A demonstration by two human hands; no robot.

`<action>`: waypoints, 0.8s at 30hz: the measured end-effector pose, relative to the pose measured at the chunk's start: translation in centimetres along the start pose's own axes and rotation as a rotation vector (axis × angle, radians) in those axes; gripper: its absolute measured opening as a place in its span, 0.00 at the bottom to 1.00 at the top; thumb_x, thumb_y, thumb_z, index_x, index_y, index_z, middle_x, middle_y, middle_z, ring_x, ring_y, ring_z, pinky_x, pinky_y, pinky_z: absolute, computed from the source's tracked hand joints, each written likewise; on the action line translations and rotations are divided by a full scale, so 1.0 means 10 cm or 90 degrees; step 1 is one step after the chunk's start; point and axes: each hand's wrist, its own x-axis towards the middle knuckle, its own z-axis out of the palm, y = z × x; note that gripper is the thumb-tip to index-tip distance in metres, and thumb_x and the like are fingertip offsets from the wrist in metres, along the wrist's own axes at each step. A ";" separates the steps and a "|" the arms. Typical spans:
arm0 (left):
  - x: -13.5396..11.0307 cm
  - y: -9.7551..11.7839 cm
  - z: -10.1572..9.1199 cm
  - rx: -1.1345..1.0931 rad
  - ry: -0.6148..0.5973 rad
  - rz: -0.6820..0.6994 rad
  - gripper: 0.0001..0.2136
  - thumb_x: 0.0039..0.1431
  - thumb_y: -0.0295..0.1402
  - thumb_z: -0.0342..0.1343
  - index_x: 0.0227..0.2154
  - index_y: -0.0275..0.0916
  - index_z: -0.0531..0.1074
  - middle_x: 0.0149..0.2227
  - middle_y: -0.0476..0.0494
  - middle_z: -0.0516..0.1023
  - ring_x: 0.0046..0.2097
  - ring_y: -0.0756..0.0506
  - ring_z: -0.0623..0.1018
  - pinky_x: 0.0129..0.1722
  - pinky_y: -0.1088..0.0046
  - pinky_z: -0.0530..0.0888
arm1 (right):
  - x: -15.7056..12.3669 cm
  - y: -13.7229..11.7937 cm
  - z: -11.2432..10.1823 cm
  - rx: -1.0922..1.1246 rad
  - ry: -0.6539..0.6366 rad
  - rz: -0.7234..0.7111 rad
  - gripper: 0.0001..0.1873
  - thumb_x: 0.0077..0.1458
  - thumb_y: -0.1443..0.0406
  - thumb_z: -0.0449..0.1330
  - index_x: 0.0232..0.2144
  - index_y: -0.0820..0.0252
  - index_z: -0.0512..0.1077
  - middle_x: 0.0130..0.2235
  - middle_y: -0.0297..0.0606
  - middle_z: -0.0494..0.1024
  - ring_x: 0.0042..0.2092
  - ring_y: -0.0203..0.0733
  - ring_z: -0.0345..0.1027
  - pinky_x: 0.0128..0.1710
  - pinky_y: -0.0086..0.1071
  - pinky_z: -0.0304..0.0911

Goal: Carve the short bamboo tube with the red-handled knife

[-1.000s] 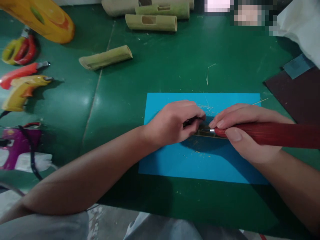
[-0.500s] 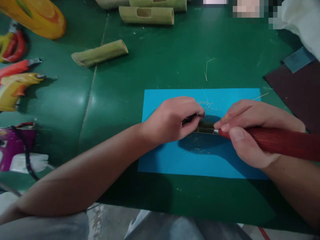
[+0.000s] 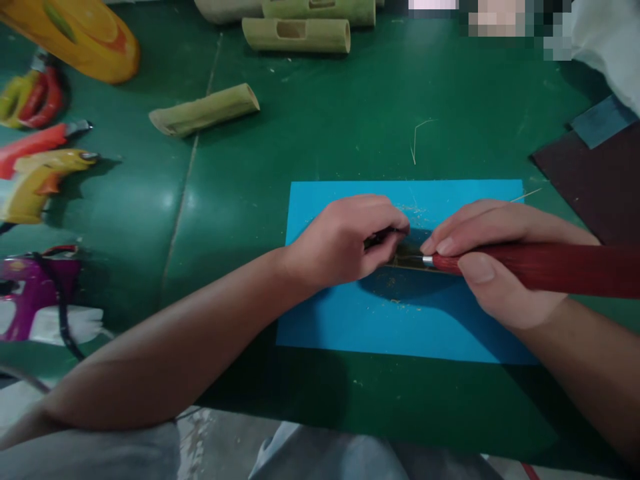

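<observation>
My left hand (image 3: 353, 237) is closed around a small brownish piece (image 3: 400, 257), mostly hidden by the fingers and held over a blue sheet (image 3: 320, 320). From the right, my right hand (image 3: 500, 230) grips a carving tool with a thick red wooden handle (image 3: 575, 270) and a silver collar. Its thin metal tip points left and meets the brownish piece close to my left fingertips. The shape of the tip is hard to make out. Fine pale shavings (image 3: 395, 300) lie on the sheet, below and above the hands.
One bamboo tube (image 3: 205, 110) lies at upper left; several more with cut slots (image 3: 300, 35) are at the back. Pliers (image 3: 35, 97), a yellow glue gun (image 3: 45, 183) and a purple device (image 3: 43, 287) line the left. A dark sheet (image 3: 590, 180) lies right; another person's sleeve is beyond.
The rear end of the red handle has swung upward in view, and its collar and my right fingertips have shifted slightly left. My left hand stays in place. The whole view has moved a little.
</observation>
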 end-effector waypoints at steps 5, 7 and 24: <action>0.01 -0.01 0.01 0.000 0.004 0.006 0.08 0.74 0.27 0.56 0.41 0.40 0.80 0.34 0.46 0.84 0.37 0.47 0.80 0.38 0.70 0.74 | 0.03 0.01 0.02 0.026 0.031 -0.008 0.05 0.63 0.66 0.74 0.38 0.47 0.85 0.39 0.30 0.91 0.40 0.42 0.87 0.41 0.34 0.81; 0.01 -0.01 0.02 -0.001 0.007 0.010 0.08 0.73 0.27 0.56 0.41 0.40 0.80 0.34 0.46 0.84 0.37 0.47 0.80 0.38 0.70 0.74 | 0.03 0.02 0.02 0.030 0.029 0.002 0.07 0.62 0.68 0.73 0.38 0.47 0.85 0.40 0.30 0.91 0.41 0.41 0.86 0.42 0.33 0.81; 0.00 -0.01 0.03 0.003 0.022 0.031 0.08 0.72 0.24 0.56 0.41 0.40 0.80 0.35 0.46 0.84 0.36 0.47 0.80 0.38 0.70 0.74 | 0.13 0.01 0.15 0.008 0.067 -0.150 0.08 0.60 0.67 0.72 0.32 0.46 0.82 0.30 0.29 0.88 0.30 0.42 0.84 0.30 0.33 0.82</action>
